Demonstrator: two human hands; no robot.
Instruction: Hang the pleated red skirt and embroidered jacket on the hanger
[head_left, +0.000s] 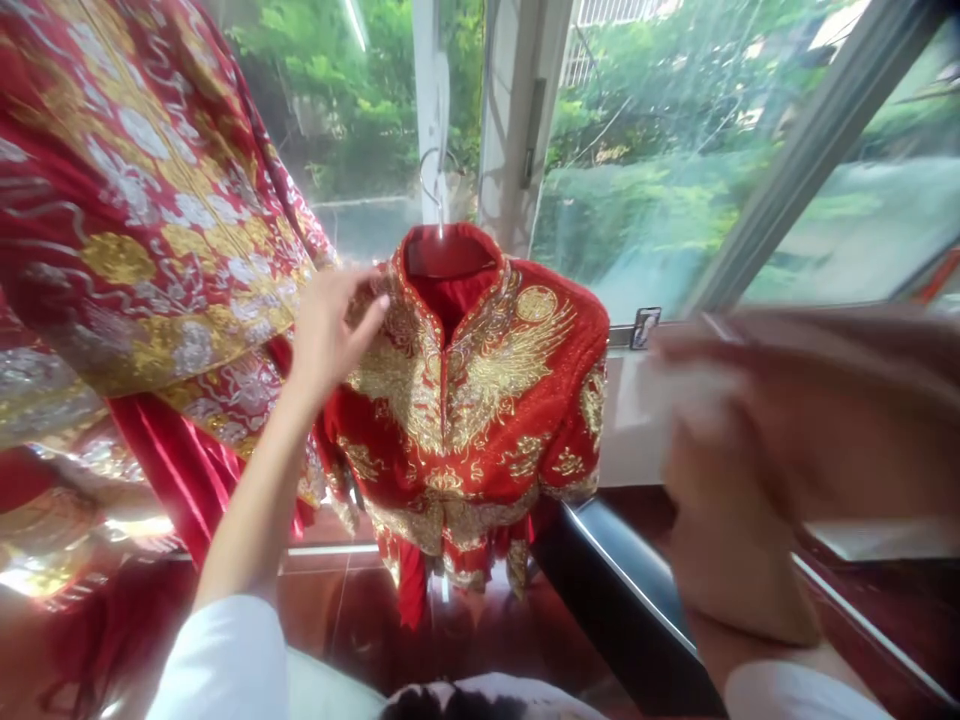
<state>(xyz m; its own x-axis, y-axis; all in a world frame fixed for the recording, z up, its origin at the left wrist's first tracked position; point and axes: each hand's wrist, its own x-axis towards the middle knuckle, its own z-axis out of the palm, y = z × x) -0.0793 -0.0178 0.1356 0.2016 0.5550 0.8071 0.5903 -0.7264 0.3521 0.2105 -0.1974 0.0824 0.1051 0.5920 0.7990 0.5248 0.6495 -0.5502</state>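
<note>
Glass window (pixel 637 220), green foliage (pixel 330 90) beyond — small picture card (pixel 646 328) at ledge (pixel 621 338); red gold-and-silver-embroidered garment (pixel 180 230), left — black panel (pixel 600 600); dark-red tiled floor (pixel 319 610).

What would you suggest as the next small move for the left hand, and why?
I would probably close the left hand gently on the near shoulder of the red jacket to steady it. The thumb and fingers are apart right at that shoulder, and the jacket hangs from a hanger. The right hand is too blurred to judge its grip.
</note>
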